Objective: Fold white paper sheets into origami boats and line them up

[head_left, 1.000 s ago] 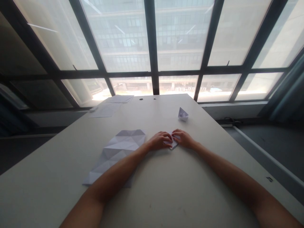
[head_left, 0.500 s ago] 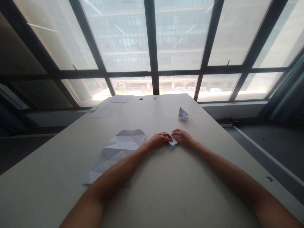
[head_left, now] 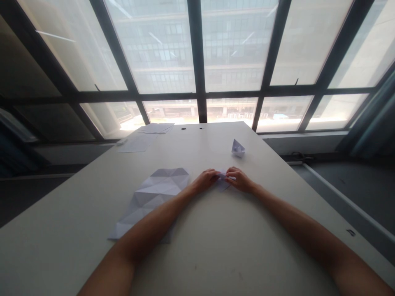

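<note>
Between my hands is a small folded piece of white paper, partly covered by the fingers. My left hand pinches its left side, and my right hand has its fingers closed on the right side. A folded paper boat stands a little beyond my right hand. Left of my left forearm lies a large creased sheet of paper, partly hidden under the arm.
Loose white sheets lie at the table's far left corner. Two small dark spots sit near the far edge of the white table. Large windows rise behind it, with a curtain at right.
The fingers of both hands have shifted on the folded paper, and it now looks turned up and partly opened between them. The boat and the creased sheet have stayed put.
</note>
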Demonstrator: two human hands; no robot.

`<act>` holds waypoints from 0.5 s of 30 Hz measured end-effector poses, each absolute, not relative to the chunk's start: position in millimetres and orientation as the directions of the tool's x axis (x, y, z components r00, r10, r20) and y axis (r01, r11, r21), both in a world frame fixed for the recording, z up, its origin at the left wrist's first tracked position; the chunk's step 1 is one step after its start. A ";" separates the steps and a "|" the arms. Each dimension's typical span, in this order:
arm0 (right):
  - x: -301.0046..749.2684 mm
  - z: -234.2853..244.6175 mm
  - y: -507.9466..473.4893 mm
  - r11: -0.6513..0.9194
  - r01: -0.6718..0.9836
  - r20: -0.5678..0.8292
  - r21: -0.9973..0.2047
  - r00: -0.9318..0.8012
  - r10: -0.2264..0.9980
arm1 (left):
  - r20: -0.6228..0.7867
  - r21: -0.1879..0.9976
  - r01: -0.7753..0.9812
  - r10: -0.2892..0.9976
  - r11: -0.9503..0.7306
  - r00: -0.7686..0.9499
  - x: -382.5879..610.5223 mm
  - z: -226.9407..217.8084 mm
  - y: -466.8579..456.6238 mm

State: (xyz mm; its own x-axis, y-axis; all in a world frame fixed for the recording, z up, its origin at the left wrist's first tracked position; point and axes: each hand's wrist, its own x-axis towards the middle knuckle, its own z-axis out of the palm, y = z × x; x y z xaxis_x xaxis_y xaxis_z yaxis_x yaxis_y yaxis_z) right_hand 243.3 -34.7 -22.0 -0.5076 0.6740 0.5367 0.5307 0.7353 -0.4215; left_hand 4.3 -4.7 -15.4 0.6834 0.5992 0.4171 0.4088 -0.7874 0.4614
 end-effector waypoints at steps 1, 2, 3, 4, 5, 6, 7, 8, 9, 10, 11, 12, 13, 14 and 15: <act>242.9 -23.2 -33.8 0.723 0.552 0.530 -0.415 -0.500 0.685 | 0.419 0.474 0.409 0.608 -0.780 0.674 4.6 -15.0 -5.0; 242.5 -24.4 -32.9 0.707 0.573 0.521 -0.414 -0.488 0.700 | 0.420 0.482 0.417 0.621 -0.771 0.662 4.9 -15.0 -5.1; 242.3 -25.5 -32.0 0.688 0.591 0.514 -0.420 -0.470 0.717 | 0.421 0.482 0.433 0.635 -0.761 0.647 5.1 -15.3 -5.2; 242.1 -26.4 -31.2 0.667 0.605 0.511 -0.434 -0.445 0.736 | 0.422 0.476 0.455 0.649 -0.753 0.633 5.2 -15.7 -5.1; 242.0 -27.2 -30.5 0.644 0.616 0.508 -0.453 -0.415 0.754 | 0.420 0.463 0.481 0.663 -0.744 0.620 5.3 -16.2 -4.9; 242.0 -27.8 -30.0 0.620 0.624 0.504 -0.475 -0.385 0.773 | 0.418 0.449 0.510 0.678 -0.733 0.605 5.2 -16.8 -4.5; 242.0 -28.2 -29.6 0.595 0.633 0.498 -0.495 -0.355 0.791 | 0.414 0.439 0.539 0.695 -0.718 0.588 5.1 -17.3 -4.2; 241.9 -28.4 -29.4 0.572 0.642 0.491 -0.510 -0.329 0.807 | 0.411 0.435 0.566 0.714 -0.700 0.567 4.9 -17.7 -3.8; 241.9 -28.4 -29.3 0.553 0.653 0.483 -0.518 -0.310 0.819 | 0.407 0.435 0.591 0.734 -0.679 0.544 4.6 -17.9 -3.4; 241.9 -28.3 -29.4 0.538 0.664 0.476 -0.520 -0.298 0.827 | 0.403 0.436 0.614 0.753 -0.658 0.520 4.3 -18.1 -3.1; 241.8 -28.1 -29.5 0.527 0.675 0.472 -0.516 -0.289 0.833 | 0.400 0.437 0.630 0.766 -0.642 0.503 3.9 -18.0 -2.8; 241.8 -27.9 -29.6 0.520 0.684 0.469 -0.512 -0.284 0.836 | 0.397 0.435 0.640 0.773 -0.633 0.495 3.4 -17.8 -2.5; 241.7 -27.6 -29.8 0.513 0.692 0.465 -0.509 -0.280 0.840 | 0.393 0.431 0.646 0.776 -0.629 0.493 3.0 -17.5 -2.3; 241.7 -27.5 -29.9 0.505 0.700 0.460 -0.506 -0.276 0.844 | 0.389 0.426 0.650 0.776 -0.630 0.497 2.6 -17.2 -2.1; 241.7 -27.6 -29.9 0.497 0.707 0.454 -0.503 -0.273 0.848 | 0.385 0.420 0.652 0.774 -0.632 0.502 2.3 -17.0 -1.8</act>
